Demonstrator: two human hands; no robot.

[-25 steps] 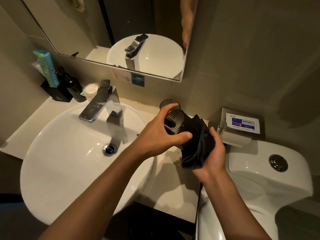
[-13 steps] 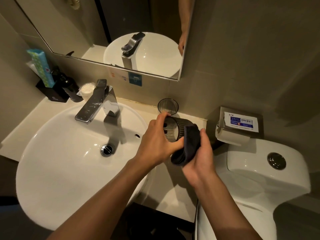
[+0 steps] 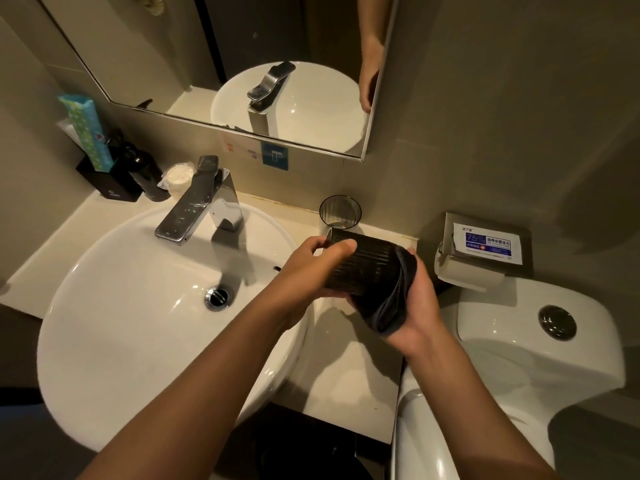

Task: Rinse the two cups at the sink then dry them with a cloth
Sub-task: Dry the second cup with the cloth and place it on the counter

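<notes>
head view: just right of the white sink (image 3: 138,306), the left hand (image 3: 304,271) grips the ribbed dark cup (image 3: 363,268) on its side while the right hand (image 3: 420,306) presses a dark cloth (image 3: 394,303) over its base. the second cup (image 3: 340,216) stands on the desk (image 3: 346,368) just behind. a wet, slipping grip could drop the ribbed cup onto it.

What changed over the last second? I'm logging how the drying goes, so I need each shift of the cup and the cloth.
The right hand has worked the dark cloth from bunched over the ribbed cup's side down to its base end. The left hand kept its grip near the rim and the cup now lies more on its side. The second cup on the counter and the faucet are unchanged.
</notes>
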